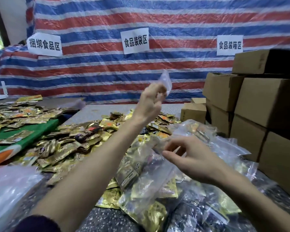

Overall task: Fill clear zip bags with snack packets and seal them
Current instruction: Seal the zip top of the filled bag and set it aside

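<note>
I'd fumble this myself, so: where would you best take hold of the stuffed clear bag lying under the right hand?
Pinch the filled bag at its flat, packet-free plastic edge by the right hand, coming from above on the right. The packets bulge the body lower down, so it looks too fat and slippery to grip there.

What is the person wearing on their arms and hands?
The left hand and right hand are bare: no gloves, rings or watch show. A dark purple sleeve starts high on the left arm; the right arm shows none.
</note>
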### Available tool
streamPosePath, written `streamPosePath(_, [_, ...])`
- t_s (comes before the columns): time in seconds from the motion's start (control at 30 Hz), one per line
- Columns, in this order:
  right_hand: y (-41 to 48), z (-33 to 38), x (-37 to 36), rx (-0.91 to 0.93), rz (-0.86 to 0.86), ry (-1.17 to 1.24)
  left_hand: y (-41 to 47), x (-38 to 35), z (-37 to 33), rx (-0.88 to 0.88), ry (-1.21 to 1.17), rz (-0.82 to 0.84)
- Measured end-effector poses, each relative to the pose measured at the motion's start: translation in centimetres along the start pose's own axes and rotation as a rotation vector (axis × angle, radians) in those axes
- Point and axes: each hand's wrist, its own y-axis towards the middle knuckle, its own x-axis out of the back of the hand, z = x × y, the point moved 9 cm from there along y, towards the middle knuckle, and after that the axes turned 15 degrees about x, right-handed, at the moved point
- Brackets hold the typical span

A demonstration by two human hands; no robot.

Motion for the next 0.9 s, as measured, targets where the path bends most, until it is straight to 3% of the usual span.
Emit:
streamPosePath(0.13, [-0.6, -2.3, 1.8, -0.075, -0.087, -0.067, -7.2, -10.8, 4.8, 0.054, 0.157, 0.509])
streamPosePath(0.2, [-0.7, -3.0, 2.1, -0.106, -0.092, -0.087, -10.5, -13.0, 7.2, 0.159, 0.136, 0.652])
streamPosePath(0.4, [0.7, -2.9, 0.5, -0.111, -0.075, -0.065, -11.8, -10.4, 7.6, 0.253, 0.108, 0.584])
streamPosePath(0.6, [2.8, -0.9, -2.9, -0.046, -0.047, 0.000, -13.6, -2.5, 8.4, 0.272, 0.047, 0.466])
streamPosePath(0.9, [6.0, 3.5, -10.6, 0.067, 0.104, 0.004, -19.6, 14.5, 16.9, 0.532, 0.082, 0.042])
